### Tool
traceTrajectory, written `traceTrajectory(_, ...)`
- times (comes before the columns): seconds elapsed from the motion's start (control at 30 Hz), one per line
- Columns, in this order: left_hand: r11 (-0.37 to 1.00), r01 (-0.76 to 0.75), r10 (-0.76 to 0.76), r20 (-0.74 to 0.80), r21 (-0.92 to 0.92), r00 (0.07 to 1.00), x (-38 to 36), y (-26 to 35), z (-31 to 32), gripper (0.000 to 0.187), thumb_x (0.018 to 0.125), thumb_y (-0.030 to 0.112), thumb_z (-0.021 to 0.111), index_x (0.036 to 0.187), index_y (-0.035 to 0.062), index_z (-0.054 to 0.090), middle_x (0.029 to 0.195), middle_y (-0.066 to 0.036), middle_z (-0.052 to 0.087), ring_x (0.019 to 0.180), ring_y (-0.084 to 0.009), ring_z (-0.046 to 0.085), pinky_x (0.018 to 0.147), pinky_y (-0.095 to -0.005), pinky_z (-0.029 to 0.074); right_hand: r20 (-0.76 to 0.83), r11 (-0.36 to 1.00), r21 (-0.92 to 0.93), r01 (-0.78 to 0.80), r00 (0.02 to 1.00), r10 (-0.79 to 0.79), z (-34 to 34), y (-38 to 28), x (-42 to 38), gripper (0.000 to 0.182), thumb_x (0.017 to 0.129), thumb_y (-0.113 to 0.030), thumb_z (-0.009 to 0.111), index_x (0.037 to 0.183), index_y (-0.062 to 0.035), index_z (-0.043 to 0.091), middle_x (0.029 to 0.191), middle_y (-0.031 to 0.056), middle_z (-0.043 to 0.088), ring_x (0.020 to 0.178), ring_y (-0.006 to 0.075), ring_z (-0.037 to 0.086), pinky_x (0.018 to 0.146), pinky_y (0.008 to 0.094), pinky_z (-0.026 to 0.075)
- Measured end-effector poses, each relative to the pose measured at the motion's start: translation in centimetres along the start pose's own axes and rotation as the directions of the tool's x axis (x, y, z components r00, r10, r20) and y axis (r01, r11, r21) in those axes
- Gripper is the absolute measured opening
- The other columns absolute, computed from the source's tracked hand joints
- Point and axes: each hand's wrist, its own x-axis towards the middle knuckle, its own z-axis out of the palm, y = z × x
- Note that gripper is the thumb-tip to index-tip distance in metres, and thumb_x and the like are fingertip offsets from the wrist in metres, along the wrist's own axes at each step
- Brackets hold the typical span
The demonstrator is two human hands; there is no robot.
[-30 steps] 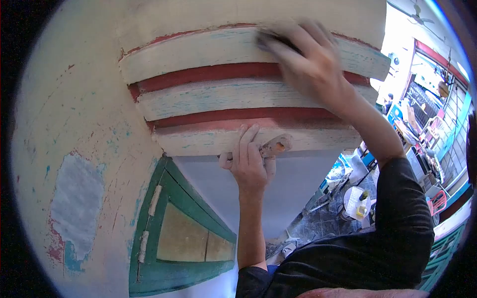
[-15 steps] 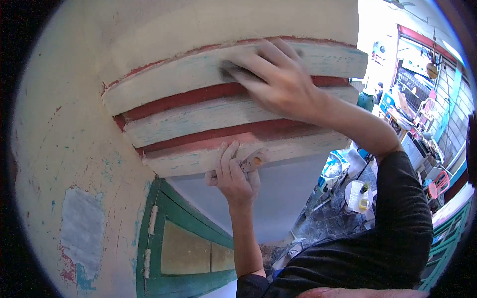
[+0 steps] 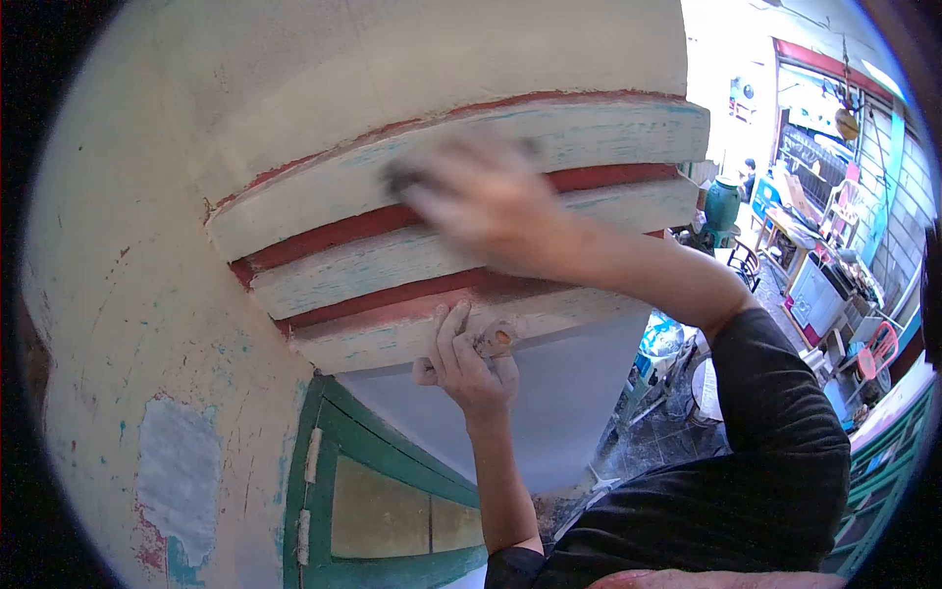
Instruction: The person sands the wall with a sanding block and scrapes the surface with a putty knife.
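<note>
My right hand, blurred by motion, is closed on a dark object against the top pale band of a stepped moulding. The object looks like a small pad, but its details are smeared. Below it, my dusty left hand touches the lowest pale band with its fingertips. Between its thumb and fingers is a dusty, rounded object with an orange spot, which I cannot identify. Red grooves separate the pale bands, which show faint blue streaks.
A worn cream wall with a grey patch is at left. Beneath the moulding is a green-framed window. At right, a green container, a pink chair and cluttered furniture stand lower down. A person sits far back.
My right hand has moved left along the top band with the dark object. My left hand keeps its place on the lowest band. The view has shifted slightly.
</note>
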Motion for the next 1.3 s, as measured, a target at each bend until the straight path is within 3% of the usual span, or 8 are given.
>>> traceTrajectory(0.23, 0.999, -0.027, 0.027, 0.004, 0.039, 1.000, -0.1, -0.6, 0.1, 0.020, 0.098, 0.029, 0.056, 0.090, 0.0104, 0.055, 0.119, -0.005, 0.070, 0.116, -0.0277, 0.064, 0.091, -0.0423, 0.026, -0.139, 0.951, 0.184, 0.250, 0.964, -0.226, 6.8, -4.9, 9.1, 0.021, 0.069, -0.016, 0.067, 0.052, -0.0066, 0.060, 0.096, 0.0064, 0.062, 0.099, 0.0246, 0.060, 0.084, 0.0389, 0.052)
traceTrajectory(0.33, 0.998, -0.030, 0.029, 0.015, 0.061, 0.999, 0.0, -0.6, -0.3, 0.018, 0.098, 0.027, 0.055, 0.089, 0.0107, 0.054, 0.120, -0.005, 0.070, 0.117, -0.0265, 0.064, 0.090, -0.0419, 0.026, -0.054, 0.963, 0.109, 0.246, 0.969, -0.241, 5.5, -3.4, 7.7, 0.012, 0.070, -0.016, 0.067, 0.062, -0.0070, 0.066, 0.098, 0.0061, 0.063, 0.101, 0.0245, 0.061, 0.084, 0.0391, 0.052)
traceTrajectory(0.43, 1.000, -0.021, 0.022, 0.040, -0.014, 0.999, -0.1, -1.0, -0.5, 0.023, 0.098, 0.031, 0.056, 0.090, 0.0105, 0.054, 0.121, -0.004, 0.070, 0.121, -0.0245, 0.062, 0.091, -0.0420, 0.025, 0.075, 0.992, 0.041, 0.120, 0.990, -0.122, 0.9, 1.2, 2.1, 0.016, 0.076, -0.012, 0.067, 0.092, -0.0095, 0.072, 0.111, 0.0088, 0.063, 0.103, 0.0260, 0.062, 0.087, 0.0407, 0.053)
traceTrajectory(0.6, 0.997, -0.075, 0.073, 0.083, 0.032, 0.994, 0.1, -0.9, -1.1, 0.027, 0.098, 0.038, 0.058, 0.091, 0.0112, 0.057, 0.125, -0.005, 0.069, 0.123, -0.0232, 0.061, 0.093, -0.0422, 0.025, -0.040, 0.990, -0.129, -0.048, 0.998, 0.043, -7.6, 6.1, -4.7, 0.027, 0.073, -0.003, 0.073, 0.100, -0.0054, 0.072, 0.111, 0.0083, 0.067, 0.099, 0.0249, 0.062, 0.085, 0.0387, 0.051)
traceTrajectory(0.83, 0.998, -0.045, 0.046, 0.024, -0.035, 0.999, 0.0, -0.6, -0.5, 0.027, 0.098, 0.036, 0.058, 0.094, 0.0100, 0.058, 0.125, -0.005, 0.067, 0.123, -0.0268, 0.060, 0.095, -0.0454, 0.026, 0.090, 0.972, 0.001, 0.237, 0.968, -0.236, -3.0, 3.2, 0.4, 0.009, 0.074, -0.006, 0.072, 0.082, -0.0028, 0.070, 0.114, 0.0080, 0.062, 0.104, 0.0256, 0.059, 0.087, 0.0395, 0.052)
traceTrajectory(1.0, 0.998, -0.004, 0.009, 0.062, -0.070, 0.998, 0.1, -0.4, -1.1, 0.020, 0.088, 0.027, 0.065, 0.098, 0.0111, 0.061, 0.129, -0.005, 0.066, 0.126, -0.0216, 0.060, 0.094, -0.0430, 0.025, 0.124, 0.898, 0.009, 0.440, 0.891, -0.438, 5.2, -1.9, 8.7, 0.012, 0.072, -0.018, 0.067, 0.067, -0.0084, 0.071, 0.110, 0.0049, 0.063, 0.106, 0.0215, 0.060, 0.086, 0.0366, 0.052)
traceTrajectory(1.23, 0.998, -0.037, 0.041, 0.062, -0.054, 0.997, -0.1, -1.1, -1.1, 0.020, 0.082, 0.023, 0.069, 0.095, 0.0113, 0.059, 0.127, -0.004, 0.065, 0.129, -0.0212, 0.058, 0.093, -0.0438, 0.026, 0.061, 0.875, 0.192, 0.445, 0.884, -0.463, 9.8, -5.4, 14.0, 0.016, 0.079, -0.021, 0.069, 0.074, -0.0071, 0.075, 0.110, 0.0058, 0.067, 0.097, 0.0236, 0.065, 0.087, 0.0330, 0.053)
traceTrajectory(1.3, 0.995, -0.044, 0.050, 0.070, -0.085, 0.996, 0.1, -1.0, -1.5, 0.022, 0.080, 0.023, 0.070, 0.095, 0.0115, 0.059, 0.128, -0.005, 0.064, 0.131, -0.0218, 0.057, 0.092, -0.0444, 0.026, -0.088, 0.898, -0.037, 0.439, 0.893, -0.441, 9.5, -4.5, 12.0, 0.015, 0.078, -0.022, 0.069, 0.077, -0.0085, 0.076, 0.110, 0.0054, 0.067, 0.098, 0.0233, 0.065, 0.088, 0.0334, 0.053)
